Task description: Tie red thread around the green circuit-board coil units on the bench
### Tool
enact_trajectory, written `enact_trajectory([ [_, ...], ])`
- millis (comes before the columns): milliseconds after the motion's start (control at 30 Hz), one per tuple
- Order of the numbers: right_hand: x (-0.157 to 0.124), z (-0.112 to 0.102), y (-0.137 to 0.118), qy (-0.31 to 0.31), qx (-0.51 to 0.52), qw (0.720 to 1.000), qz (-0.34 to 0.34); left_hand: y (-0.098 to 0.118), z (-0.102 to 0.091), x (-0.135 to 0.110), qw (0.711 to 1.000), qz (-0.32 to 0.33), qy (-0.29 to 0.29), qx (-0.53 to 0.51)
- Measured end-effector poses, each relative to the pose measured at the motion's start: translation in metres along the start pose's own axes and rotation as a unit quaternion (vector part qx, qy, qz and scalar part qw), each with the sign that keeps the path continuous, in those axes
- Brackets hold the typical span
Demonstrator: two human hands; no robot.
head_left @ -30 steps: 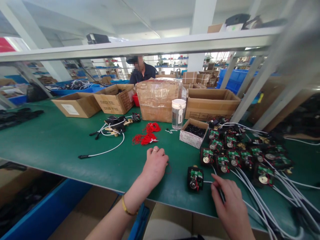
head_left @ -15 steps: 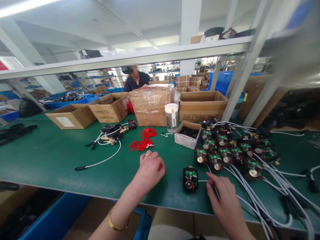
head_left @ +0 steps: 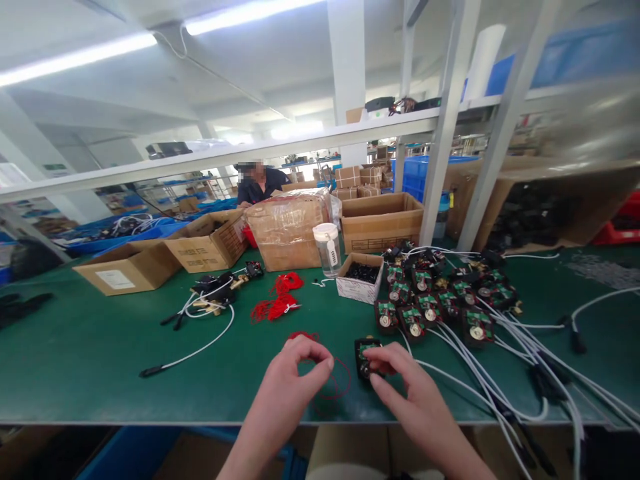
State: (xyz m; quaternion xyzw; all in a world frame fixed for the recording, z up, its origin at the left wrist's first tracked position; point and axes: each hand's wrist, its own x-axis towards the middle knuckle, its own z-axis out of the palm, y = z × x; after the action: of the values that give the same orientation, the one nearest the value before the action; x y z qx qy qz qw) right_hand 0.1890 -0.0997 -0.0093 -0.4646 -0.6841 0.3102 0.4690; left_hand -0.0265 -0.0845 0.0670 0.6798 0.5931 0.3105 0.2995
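My left hand (head_left: 295,377) is closed in a pinch, thumb tip against index finger, on a thin red wire (head_left: 350,380). Loops of that wire hang and spread in front of the fingers and to their right. My right hand (head_left: 407,387) is at a black module (head_left: 361,357) with a green circuit board. Its thumb and fingers are apart over the module's right side; whether they touch it I cannot tell. Red wire bundles (head_left: 276,307) lie beyond my left hand, one tied with white. More similar modules (head_left: 429,307) with white cables (head_left: 480,373) lie to the right.
A small box of black parts (head_left: 361,273) stands beside a lidded clear cup (head_left: 327,250). Cardboard boxes (head_left: 287,230) line the far edge of the green table (head_left: 100,360). Cabled parts (head_left: 213,293) lie left. A metal shelf post (head_left: 443,160) rises at right. A person (head_left: 265,183) sits beyond.
My left hand has drawn red wire out into loops nearer the module. My right hand has moved left from the white cable to the module. The view has shifted and tilted up.
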Motion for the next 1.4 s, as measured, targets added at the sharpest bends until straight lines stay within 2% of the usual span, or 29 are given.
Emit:
enact_trajectory([
  [67,-0.001,0.005,-0.001,-0.005,-0.002,1.0,0.002,-0.002,0.003,0.001,1.0,-0.013,0.005,-0.021],
  [167,-0.009,0.02,0.0,0.052,-0.065,0.996,-0.042,-0.009,0.007,0.008,0.998,-0.03,0.025,-0.047],
  [233,-0.016,0.038,0.0,0.08,-0.108,0.988,-0.081,-0.016,0.01,0.014,0.996,-0.047,0.034,-0.067],
  [333,-0.019,0.071,-0.004,0.077,-0.146,0.981,-0.105,-0.027,0.014,0.022,0.991,-0.071,0.049,-0.102],
  [500,0.015,0.117,-0.01,0.055,-0.158,0.986,-0.011,-0.045,0.018,0.033,0.98,-0.101,0.063,-0.157],
  [567,0.029,0.127,-0.009,0.05,-0.15,0.987,0.017,-0.049,0.015,0.037,0.977,-0.106,0.076,-0.169],
  [667,0.036,0.137,-0.006,0.037,-0.146,0.988,0.022,-0.055,0.008,0.043,0.97,-0.115,0.11,-0.186],
  [867,0.041,0.148,-0.016,-0.056,-0.232,0.969,0.055,-0.061,-0.014,0.059,0.959,-0.113,0.171,-0.198],
  [1000,0.06,0.148,-0.028,-0.127,-0.282,0.947,0.082,-0.053,-0.028,0.059,0.963,-0.094,0.164,-0.19],
  [1100,0.066,0.147,-0.027,-0.149,-0.297,0.939,0.088,-0.044,-0.033,0.055,0.969,-0.077,0.15,-0.178],
  [1200,0.058,0.144,-0.02,-0.15,-0.296,0.939,0.093,-0.035,-0.034,0.049,0.975,-0.053,0.142,-0.162],
  [1267,0.047,0.14,-0.016,-0.132,-0.256,0.955,0.076,-0.027,-0.032,0.044,0.977,-0.044,0.133,-0.162],
  [1400,0.022,0.122,-0.014,-0.061,-0.11,0.992,-0.025,-0.01,-0.028,0.036,0.969,-0.056,0.096,-0.219],
])
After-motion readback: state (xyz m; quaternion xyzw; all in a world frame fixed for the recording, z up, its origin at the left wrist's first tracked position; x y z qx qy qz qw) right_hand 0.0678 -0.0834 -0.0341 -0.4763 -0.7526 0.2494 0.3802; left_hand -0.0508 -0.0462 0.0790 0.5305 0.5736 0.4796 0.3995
